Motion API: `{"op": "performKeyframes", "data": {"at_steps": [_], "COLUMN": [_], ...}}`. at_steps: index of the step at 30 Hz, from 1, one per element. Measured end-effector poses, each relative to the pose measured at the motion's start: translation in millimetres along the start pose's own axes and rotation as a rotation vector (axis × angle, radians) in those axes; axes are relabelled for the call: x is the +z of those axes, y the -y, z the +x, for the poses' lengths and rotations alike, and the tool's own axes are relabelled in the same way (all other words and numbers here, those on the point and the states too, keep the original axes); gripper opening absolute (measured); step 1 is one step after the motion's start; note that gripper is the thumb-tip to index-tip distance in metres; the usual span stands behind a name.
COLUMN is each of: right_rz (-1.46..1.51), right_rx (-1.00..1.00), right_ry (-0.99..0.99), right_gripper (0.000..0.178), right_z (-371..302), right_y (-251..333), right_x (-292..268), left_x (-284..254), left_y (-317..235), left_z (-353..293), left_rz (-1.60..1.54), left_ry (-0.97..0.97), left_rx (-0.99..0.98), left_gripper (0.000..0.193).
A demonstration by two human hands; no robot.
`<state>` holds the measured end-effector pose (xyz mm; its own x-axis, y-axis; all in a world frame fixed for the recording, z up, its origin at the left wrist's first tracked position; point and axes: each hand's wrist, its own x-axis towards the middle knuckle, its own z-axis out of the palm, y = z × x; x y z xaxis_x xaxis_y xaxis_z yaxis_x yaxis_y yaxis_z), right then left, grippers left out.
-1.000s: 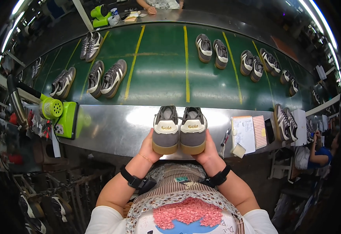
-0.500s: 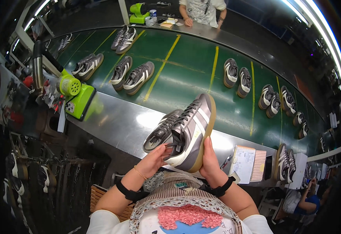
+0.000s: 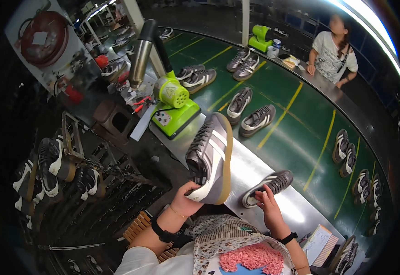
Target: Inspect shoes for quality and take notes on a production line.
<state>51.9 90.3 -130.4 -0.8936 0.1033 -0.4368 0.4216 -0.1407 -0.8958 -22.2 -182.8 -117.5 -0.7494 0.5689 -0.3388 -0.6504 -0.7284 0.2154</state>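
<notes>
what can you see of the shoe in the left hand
The shoe is grey with white stripes, a white heel patch, dark laces and a tan, rubber-looking sole. Its upper may be leather. The left hand grips its heel, holding it tilted by the metal bench, toe away from the body, sole facing right.

Grey, striped white, is shown by the shoe [image 3: 209, 158] in the left fingers [image 3: 191, 186], the sole [image 3: 228, 158] tan; beyond the right fingers [image 3: 268, 194], the green belt [image 3: 298, 142] is crossed by yellow lines [image 3: 280, 116]!
</notes>
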Motion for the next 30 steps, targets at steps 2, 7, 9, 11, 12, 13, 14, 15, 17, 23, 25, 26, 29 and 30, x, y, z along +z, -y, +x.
{"op": "performKeyframes", "data": {"at_steps": [2, 7, 9, 11, 12, 13, 14, 15, 17, 23, 25, 26, 29, 30], "right_rz": [-0.004, -0.121, -0.19, -0.21, -0.225, -0.241, -0.241, -0.252, -0.258, -0.262, -0.258, -0.255, -0.254, -0.253], "right_rx": [-0.036, -0.021, -0.032, -0.041, -0.05, -0.051, -0.052, -0.034, -0.022, -0.001, 0.001, 0.002, 0.007, 0.009], "right_ry": [-0.051, 0.058, 0.103, 0.106, 0.112, 0.124, 0.12, 0.131, 0.143, 0.097, 0.092, 0.09, 0.079, 0.079], "right_gripper": [0.051, 0.049, 0.044, 0.044, 0.044, 0.043, 0.043, 0.042, 0.041, 0.042, 0.042, 0.041, 0.041, 0.041], "right_z": [4.9, 20.2, 25.8, 28.1, 28.5, 28.7, 28.7, 28.6, 28.6, 31.3, 31.7, 31.3, 30.4, 30.7], "right_y": [8.7, 27.3, 26.7, 29.9, 31.0, 29.9, 29.8, 30.0, 33.2, 38.3, 37.1, 36.2, 34.4, 34.1], "right_x": [12.1, 69.8, 80.7, 86.5, 88.9, 90.1, 92.0, 93.9, 99.5, 110.9, 112.0, 112.3, 112.3, 111.6], "left_x": [8.4, -21.9, -28.9, -27.8, -31.1, -28.0, -24.7, -22.0, -20.4, -22.4, -29.2, -37.2, -39.1, -39.2], "left_y": [-43.7, -162.9, -195.7, -218.4, -228.1, -236.1, -243.4, -249.9, -263.1, -285.0, -283.5, -279.7, -242.8, -233.4], "left_z": [-8.2, -5.3, 5.3, 20.3, 26.1, 30.9, 35.4, 39.6, 48.0, 63.7, 64.6, 62.8, 54.5, 48.5], "left_rz": [-0.026, 0.073, 0.041, 0.039, 0.055, 0.055, 0.082, 0.108, 0.105, 0.092, 0.15, 0.154, 0.545, 0.574], "left_ry": [-0.039, -0.016, -0.028, -0.059, -0.058, -0.055, -0.074, -0.093, -0.11, -0.08, -0.212, -0.245, -0.461, -0.52], "left_rx": [0.134, 0.366, 0.404, 0.428, 0.443, 0.44, 0.452, 0.465, 0.462, 0.443, 0.46, 0.475, 0.859, 0.872], "left_gripper": [0.034, 0.044, 0.043, 0.04, 0.039, 0.039, 0.039, 0.038, 0.038, 0.038, 0.041, 0.039, 0.059, 0.066]}}
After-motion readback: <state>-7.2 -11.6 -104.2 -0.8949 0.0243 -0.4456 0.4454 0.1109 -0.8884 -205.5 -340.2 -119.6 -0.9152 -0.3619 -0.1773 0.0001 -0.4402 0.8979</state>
